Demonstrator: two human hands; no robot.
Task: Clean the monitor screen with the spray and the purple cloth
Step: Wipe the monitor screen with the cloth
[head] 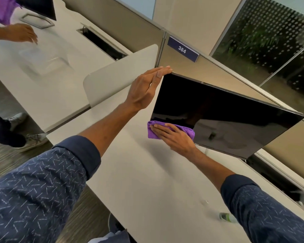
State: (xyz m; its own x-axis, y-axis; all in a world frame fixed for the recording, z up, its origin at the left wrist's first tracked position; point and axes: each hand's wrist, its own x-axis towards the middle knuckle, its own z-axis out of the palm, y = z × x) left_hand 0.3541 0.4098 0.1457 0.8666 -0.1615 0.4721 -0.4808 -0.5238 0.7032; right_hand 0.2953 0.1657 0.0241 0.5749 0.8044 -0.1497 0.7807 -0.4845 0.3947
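Purple cloth [152, 132] lay on the lower left corner of the dark monitor screen [226, 118], pressed flat by the right hand [174, 136] with straight fingers. The left hand [144, 90], fingers straight, touched the monitor's upper left corner. The blurred spray bottle [226, 217] lay on the desk [139, 172] beside the right sleeve.

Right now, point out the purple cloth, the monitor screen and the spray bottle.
purple cloth [154, 134]: head view, bare lower left part.
monitor screen [218, 111]: head view, middle of dark glass.
spray bottle [225, 216]: head view, green band.
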